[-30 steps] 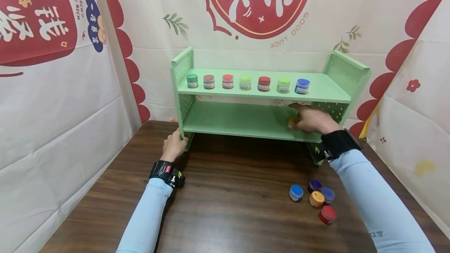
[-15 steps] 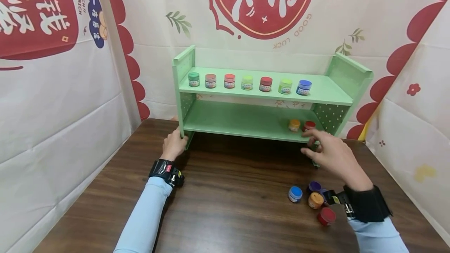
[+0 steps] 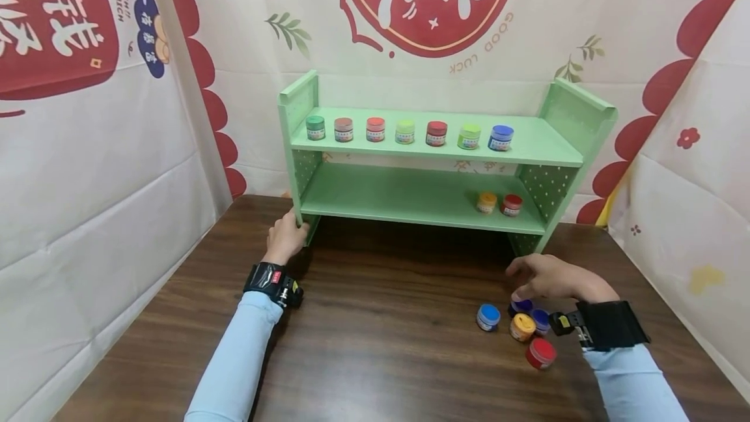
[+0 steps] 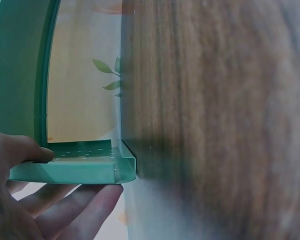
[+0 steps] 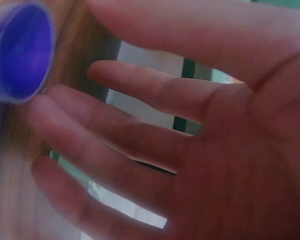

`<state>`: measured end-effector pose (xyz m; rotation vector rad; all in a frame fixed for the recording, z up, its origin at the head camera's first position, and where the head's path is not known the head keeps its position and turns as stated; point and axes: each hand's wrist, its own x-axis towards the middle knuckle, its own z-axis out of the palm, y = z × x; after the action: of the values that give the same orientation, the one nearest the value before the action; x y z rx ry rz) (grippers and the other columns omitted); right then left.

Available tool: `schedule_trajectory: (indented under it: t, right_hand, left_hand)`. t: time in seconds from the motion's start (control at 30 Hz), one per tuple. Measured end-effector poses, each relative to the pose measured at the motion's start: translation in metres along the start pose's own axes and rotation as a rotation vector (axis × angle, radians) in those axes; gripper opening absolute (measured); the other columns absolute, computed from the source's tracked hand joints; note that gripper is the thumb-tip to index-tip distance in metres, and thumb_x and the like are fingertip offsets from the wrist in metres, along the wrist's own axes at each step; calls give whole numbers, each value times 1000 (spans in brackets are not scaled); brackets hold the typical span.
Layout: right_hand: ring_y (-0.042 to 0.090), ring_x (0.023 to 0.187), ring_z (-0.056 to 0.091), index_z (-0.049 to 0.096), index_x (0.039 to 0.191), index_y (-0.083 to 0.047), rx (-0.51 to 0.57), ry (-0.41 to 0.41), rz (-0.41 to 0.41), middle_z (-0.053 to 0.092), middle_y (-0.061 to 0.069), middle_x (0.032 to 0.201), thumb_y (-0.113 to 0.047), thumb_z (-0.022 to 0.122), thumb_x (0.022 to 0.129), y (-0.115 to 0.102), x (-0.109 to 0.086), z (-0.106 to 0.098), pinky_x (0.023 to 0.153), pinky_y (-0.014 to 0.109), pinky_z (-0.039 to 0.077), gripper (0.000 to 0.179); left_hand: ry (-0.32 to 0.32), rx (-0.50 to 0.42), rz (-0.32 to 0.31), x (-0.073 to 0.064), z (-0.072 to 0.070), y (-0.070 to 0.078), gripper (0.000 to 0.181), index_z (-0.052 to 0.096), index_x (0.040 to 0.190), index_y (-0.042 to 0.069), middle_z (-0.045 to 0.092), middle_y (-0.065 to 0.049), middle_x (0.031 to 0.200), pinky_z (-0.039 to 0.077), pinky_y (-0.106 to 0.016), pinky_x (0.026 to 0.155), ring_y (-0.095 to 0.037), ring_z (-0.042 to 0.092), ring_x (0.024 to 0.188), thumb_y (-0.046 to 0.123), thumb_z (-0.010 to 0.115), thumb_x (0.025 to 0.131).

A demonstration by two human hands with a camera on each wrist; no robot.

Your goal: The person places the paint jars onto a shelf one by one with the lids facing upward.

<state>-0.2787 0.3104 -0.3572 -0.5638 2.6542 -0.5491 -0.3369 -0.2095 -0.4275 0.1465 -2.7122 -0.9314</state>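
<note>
My left hand [image 3: 286,238] grips the lower front end of the left side panel of a green two-tier shelf [image 3: 392,194]. In the left wrist view, the thumb lies on one face of the panel [image 4: 65,173] and the fingers on the other. My right hand [image 3: 553,279] reaches over the loose paint jars, its fingers spread and slightly bent with nothing between them. Its fingertips are right by a dark purple jar [image 3: 520,308], partly hidden by the hand. A purple lid [image 5: 25,52] shows beyond the fingertips in the right wrist view.
A blue jar [image 3: 488,317], a violet jar [image 3: 541,322], an orange jar [image 3: 523,327] and a red jar [image 3: 540,353] stand nearby on the wooden table [image 3: 375,344]. Several jars line the upper tier; a yellow-orange jar [image 3: 486,202] and a dark red jar [image 3: 512,205] stand on the lower.
My right hand has come away from the lower tier, uncovering the dark red jar there, and moved down to the loose jars. My left hand keeps its grip on the panel.
</note>
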Motion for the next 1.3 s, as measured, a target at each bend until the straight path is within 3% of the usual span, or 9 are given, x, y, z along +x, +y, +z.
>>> schedule_trajectory:
  t: [0.23,0.4,0.67,1.3]
  right_hand:
    - [24,98,63,63,128,3,-17,-28,14,68,17,115,-23,83,86,0,-1,0,84,45,55,53]
    - [24,98,64,62,129,4,31,-52,35,67,18,117,-19,83,85,2,-3,0,84,44,56,54]
    - [21,87,58,68,110,0,81,-83,50,68,8,101,-11,80,85,7,-2,5,75,36,51,29]
    - [21,86,58,68,104,-2,68,-93,66,67,7,99,-7,81,84,4,-4,2,75,35,51,25]
  left_hand:
    - [-13,4,-1,0,-2,2,13,51,103,13,45,-6,75,39,-40,64,-33,55,79,25,53,102]
    - [-8,-6,-4,-1,-1,2,12,51,102,13,49,-7,78,42,-43,67,-34,56,82,25,54,101]
    - [-17,-1,-7,-2,1,0,13,52,104,13,50,-8,79,43,-44,68,-35,56,83,26,54,101]
    - [-17,-17,-16,0,-1,3,13,52,104,13,51,-10,82,44,-48,69,-35,56,84,26,54,101]
